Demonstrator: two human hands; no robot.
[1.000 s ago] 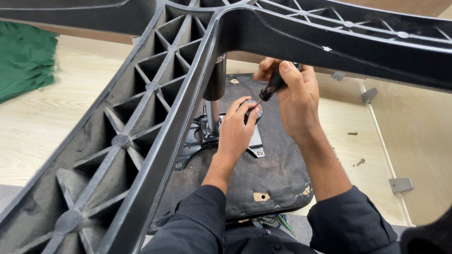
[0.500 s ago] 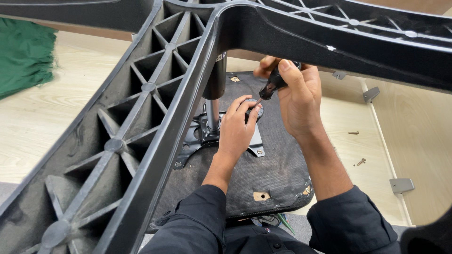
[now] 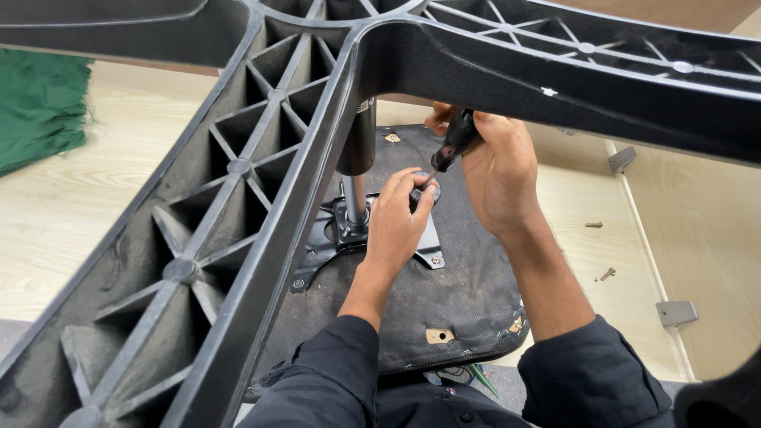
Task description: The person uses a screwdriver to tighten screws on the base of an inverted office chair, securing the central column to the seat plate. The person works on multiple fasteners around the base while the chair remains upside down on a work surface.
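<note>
Right hand (image 3: 499, 170) wraps tight around the black screwdriver (image 3: 453, 145); left hand (image 3: 399, 220) pinches fingertips together at its tip on the seat underside (image 3: 460, 293).

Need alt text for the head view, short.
A person's right hand holds a screwdriver down toward the black mounting plate on an upturned chair seat, while the left hand steadies the spot near its tip. The chair's black star base fills the foreground; loose screws lie on the wooden floor.
</note>
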